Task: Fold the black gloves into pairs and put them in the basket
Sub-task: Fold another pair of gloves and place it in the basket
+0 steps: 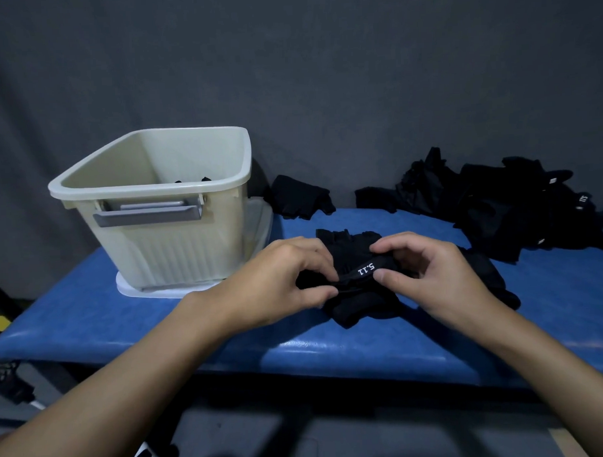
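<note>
Left hand (281,283) and right hand (428,275) pinching black gloves (357,294) on blue worktop (125,320), beige basket (148,189) far left, glove pile (504,200) far right

You've got a blue padded vinyl table (91,321) against a grey fabric backdrop (321,56); flat white plastic lid (165,293) lies toward its left front edge.

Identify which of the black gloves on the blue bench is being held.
The front-centre glove marked 5.11, pinched by the left hand and right hand. The lone glove beside the basket and the pile at far right lie untouched.
</note>
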Demonstrator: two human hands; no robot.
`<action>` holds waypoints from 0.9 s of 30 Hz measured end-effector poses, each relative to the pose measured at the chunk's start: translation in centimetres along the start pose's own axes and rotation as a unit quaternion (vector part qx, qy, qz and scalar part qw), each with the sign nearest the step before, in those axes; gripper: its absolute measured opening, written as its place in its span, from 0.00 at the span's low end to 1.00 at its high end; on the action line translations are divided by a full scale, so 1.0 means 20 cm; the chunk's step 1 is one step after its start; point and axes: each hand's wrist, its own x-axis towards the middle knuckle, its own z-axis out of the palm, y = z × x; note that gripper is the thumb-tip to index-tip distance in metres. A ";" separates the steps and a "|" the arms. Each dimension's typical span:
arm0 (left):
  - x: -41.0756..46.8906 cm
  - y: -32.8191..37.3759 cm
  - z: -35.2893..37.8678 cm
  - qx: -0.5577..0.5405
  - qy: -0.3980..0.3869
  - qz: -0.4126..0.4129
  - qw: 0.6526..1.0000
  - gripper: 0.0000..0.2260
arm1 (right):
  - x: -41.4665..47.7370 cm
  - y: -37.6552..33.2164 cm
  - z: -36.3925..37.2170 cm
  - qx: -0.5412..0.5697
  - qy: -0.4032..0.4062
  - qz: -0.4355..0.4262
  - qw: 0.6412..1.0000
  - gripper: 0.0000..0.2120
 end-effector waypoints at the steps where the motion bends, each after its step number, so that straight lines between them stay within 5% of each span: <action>1: 0.00 0.00 0.00 -0.006 0.006 0.006 1.000 0.04 | 0.00 0.00 0.00 0.003 0.000 0.001 1.000 0.15; 12: -0.01 0.06 -0.01 -0.005 0.094 0.062 0.994 0.03 | -0.01 -0.03 0.00 0.006 0.017 -0.082 0.996 0.13; 16: -0.03 0.09 0.01 -0.011 0.068 0.064 0.996 0.06 | -0.04 -0.02 -0.01 -0.031 -0.022 -0.073 0.997 0.13; 19: -0.05 0.08 0.04 -0.008 0.041 0.018 0.999 0.10 | -0.07 0.00 -0.01 -0.081 -0.062 -0.038 0.994 0.11; 27: 0.03 -0.08 0.05 0.055 0.072 -0.172 0.981 0.14 | -0.02 0.02 -0.02 -0.137 0.004 0.031 0.990 0.06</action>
